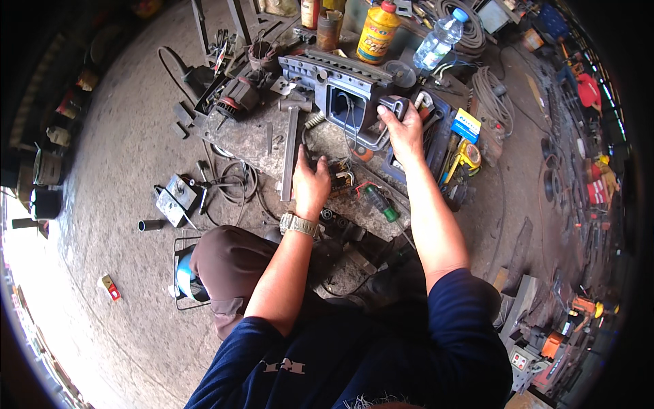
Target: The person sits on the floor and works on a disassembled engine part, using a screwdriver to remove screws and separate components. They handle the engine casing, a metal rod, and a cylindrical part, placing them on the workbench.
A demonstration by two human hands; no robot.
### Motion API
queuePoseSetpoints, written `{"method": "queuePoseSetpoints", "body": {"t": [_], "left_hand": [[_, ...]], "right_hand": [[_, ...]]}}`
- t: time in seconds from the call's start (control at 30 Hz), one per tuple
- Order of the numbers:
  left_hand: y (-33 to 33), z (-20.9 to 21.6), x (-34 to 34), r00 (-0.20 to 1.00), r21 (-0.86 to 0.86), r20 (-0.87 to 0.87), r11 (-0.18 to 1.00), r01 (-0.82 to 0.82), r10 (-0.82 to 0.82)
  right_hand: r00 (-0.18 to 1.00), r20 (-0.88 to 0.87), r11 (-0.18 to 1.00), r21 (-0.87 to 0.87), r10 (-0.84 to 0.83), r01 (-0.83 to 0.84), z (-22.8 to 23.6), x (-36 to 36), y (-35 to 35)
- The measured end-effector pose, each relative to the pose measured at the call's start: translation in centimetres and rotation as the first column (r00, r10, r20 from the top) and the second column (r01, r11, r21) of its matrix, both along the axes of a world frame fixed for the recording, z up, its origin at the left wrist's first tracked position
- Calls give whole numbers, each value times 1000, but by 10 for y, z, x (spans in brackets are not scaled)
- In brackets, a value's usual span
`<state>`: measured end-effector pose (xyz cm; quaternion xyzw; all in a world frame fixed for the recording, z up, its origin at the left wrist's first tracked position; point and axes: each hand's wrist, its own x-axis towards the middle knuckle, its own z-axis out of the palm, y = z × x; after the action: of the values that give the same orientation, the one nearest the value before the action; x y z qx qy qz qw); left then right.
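My right hand (407, 133) is closed around a dark grey loop-shaped piece (393, 103) at the right side of a grey metal machine housing (368, 88). Thin wires (351, 123) hang out of the housing's square opening. My left hand (312, 183) is lower and to the left, its thumb and forefinger apart, beside a long metal bar (289, 153). A dark cable (304, 135) with a coiled spring sleeve (315, 120) runs down to its fingertips; whether they touch it I cannot tell. A green-handled tool (381, 203) lies to the right of this hand.
A red-capped yellow bottle (377, 33) and a water bottle (441, 39) stand behind the housing. On the right are a tool tray (436, 123), a yellow tape measure (469, 155) and coiled cable (492, 102). A power tool (236, 97) sits at left.
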<state>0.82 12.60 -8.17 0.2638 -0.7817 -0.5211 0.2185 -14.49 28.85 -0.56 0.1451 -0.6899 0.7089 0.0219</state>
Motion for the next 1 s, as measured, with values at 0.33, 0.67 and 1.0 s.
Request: {"method": "queuePoseSetpoints", "body": {"t": [0.33, 0.67, 1.0], "left_hand": [[0, 17, 1, 999, 196, 17, 980, 32, -36], [8, 19, -1, 967, -125, 80, 960, 249, -241], [13, 20, 18, 951, -248, 95, 919, 307, -293]], "right_hand": [[983, -116, 974, 162, -140, 158, 28, -7, -25], [850, -504, 854, 500, 154, 142, 87, -27, -38], [686, -613, 738, 655, 391, 164, 86, -8, -32]]}}
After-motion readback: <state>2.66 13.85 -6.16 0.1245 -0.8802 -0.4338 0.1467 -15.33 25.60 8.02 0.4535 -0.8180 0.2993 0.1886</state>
